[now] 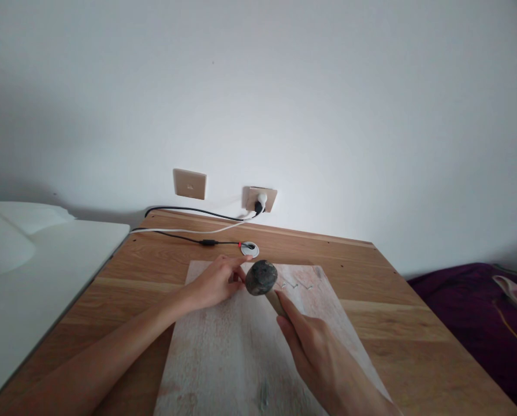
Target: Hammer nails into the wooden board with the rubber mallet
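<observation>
My right hand is closed round the pale wooden handle of a mallet. The mallet's dark, rounded, worn head is raised over the far part of a whitish, worn wooden board. Just left of that head is my left hand, its fingers curled in a pinch near the board. The mallet head hides the fingertips, so what they hold cannot be made out. To the right of the mallet, three small nails stand in a row in the board, each tilted or casting a thin dark line.
The board lies on a wooden table. Behind it are a round cable grommet, black and white cables and a wall socket with plugs. A white object stands at the left, and purple fabric lies at the right.
</observation>
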`<action>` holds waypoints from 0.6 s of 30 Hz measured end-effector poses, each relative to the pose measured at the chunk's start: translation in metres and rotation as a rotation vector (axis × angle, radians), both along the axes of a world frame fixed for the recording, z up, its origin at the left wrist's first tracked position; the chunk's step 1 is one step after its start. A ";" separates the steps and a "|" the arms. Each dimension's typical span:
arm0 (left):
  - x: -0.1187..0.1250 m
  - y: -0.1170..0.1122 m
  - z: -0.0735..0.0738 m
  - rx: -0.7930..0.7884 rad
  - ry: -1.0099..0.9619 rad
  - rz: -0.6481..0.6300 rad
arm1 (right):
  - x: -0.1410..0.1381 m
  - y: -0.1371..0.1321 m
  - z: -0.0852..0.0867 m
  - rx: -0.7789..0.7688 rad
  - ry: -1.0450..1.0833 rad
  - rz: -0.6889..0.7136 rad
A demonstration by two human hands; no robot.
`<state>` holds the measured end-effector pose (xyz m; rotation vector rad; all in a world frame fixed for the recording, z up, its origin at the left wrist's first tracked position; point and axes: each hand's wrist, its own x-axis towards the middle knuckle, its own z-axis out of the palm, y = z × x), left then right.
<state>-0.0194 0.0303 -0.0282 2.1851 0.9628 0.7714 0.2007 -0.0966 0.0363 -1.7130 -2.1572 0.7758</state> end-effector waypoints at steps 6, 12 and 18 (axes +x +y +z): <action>0.000 0.000 0.000 -0.003 -0.046 -0.024 | 0.000 0.005 0.005 0.003 -0.044 0.038; 0.000 0.001 -0.001 -0.026 -0.032 -0.021 | -0.001 0.006 0.008 0.023 -0.030 0.044; 0.000 -0.002 -0.002 -0.058 -0.011 -0.028 | 0.014 -0.010 -0.002 0.082 0.034 -0.012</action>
